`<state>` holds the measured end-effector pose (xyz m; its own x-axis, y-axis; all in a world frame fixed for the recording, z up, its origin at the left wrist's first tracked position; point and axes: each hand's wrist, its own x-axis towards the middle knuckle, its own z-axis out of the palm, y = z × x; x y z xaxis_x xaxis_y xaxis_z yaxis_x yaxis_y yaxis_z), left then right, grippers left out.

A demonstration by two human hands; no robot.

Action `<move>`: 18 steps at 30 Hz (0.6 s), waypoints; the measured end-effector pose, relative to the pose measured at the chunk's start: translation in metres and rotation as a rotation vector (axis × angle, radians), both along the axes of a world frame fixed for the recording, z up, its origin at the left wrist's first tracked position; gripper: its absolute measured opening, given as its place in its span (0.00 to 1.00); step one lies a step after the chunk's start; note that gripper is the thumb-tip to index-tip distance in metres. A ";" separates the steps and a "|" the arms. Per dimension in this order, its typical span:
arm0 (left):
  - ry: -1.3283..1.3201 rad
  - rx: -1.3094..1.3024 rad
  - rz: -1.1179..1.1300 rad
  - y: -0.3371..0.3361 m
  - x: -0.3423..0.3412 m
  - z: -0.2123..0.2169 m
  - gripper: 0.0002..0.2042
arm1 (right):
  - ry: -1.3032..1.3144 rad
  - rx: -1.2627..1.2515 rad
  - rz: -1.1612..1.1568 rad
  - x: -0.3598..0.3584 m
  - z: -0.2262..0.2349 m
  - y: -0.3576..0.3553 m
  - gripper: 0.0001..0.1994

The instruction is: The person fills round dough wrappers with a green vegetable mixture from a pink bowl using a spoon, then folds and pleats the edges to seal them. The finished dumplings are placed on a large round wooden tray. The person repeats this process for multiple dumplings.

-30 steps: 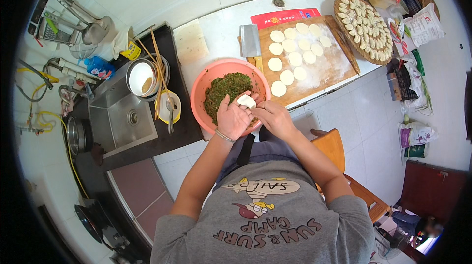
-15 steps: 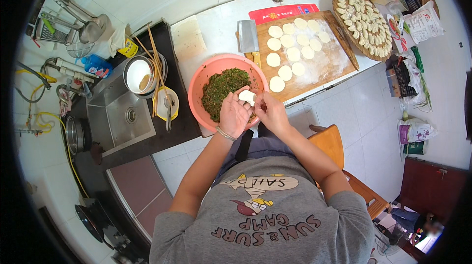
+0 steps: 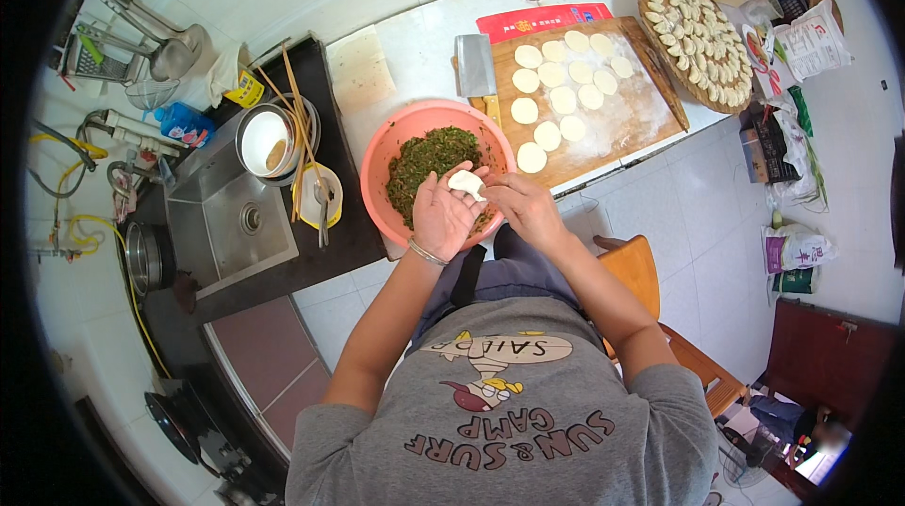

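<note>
A white dumpling (image 3: 466,182) lies across the fingers of my left hand (image 3: 445,215), which is turned palm up over the near side of a pink basin (image 3: 377,133). Thumb and fingers of my right hand (image 3: 526,212) are closed at the dumpling's right edge; the fingertips partly cover each other. Chopped green filling (image 3: 429,159) fills much of the basin. To its right, round dough wrappers (image 3: 563,100) lie in rows on a floured wooden board (image 3: 627,124).
A cleaver (image 3: 475,67) rests at the board's left edge. Finished dumplings crowd a round tray (image 3: 650,11) at the far right. Left of the basin are a yellow-white bowl (image 3: 332,187) with spoons, chopsticks (image 3: 300,119) and a sink (image 3: 212,247). A wooden chair (image 3: 633,278) stands near my right arm.
The dumpling and both hands have shifted slightly left. My right hand has turned, with its back now more upward and its fingers stretched toward the dumpling's edge.
</note>
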<state>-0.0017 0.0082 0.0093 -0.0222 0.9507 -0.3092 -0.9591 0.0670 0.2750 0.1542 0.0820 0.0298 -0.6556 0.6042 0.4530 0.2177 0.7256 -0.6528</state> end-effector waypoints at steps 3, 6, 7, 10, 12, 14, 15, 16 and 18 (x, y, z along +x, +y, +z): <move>-0.003 -0.004 0.002 0.000 0.002 0.000 0.27 | 0.028 0.006 -0.010 -0.002 -0.001 0.000 0.07; 0.018 -0.006 0.000 -0.001 0.005 -0.001 0.27 | 0.023 -0.040 -0.031 -0.003 -0.003 -0.001 0.06; 0.030 -0.002 -0.001 -0.002 0.005 -0.003 0.26 | 0.010 -0.076 -0.043 -0.004 -0.001 -0.002 0.05; 0.095 -0.013 0.008 -0.001 0.010 0.001 0.26 | -0.030 -0.177 -0.134 -0.007 -0.006 -0.008 0.06; 0.139 -0.023 0.014 0.000 0.013 0.001 0.25 | -0.042 -0.246 -0.208 -0.012 -0.009 -0.011 0.07; 0.175 -0.029 0.016 -0.001 0.014 -0.003 0.25 | -0.038 -0.320 -0.275 -0.016 -0.008 -0.013 0.08; 0.174 -0.029 0.018 -0.001 0.013 -0.006 0.25 | -0.049 -0.314 -0.256 -0.015 -0.009 -0.013 0.08; 0.174 -0.028 0.019 -0.001 0.012 -0.008 0.25 | -0.060 -0.309 -0.237 -0.014 -0.011 -0.012 0.08; 0.156 -0.019 0.011 -0.002 0.007 -0.009 0.25 | -0.066 -0.325 -0.199 -0.011 -0.010 -0.011 0.07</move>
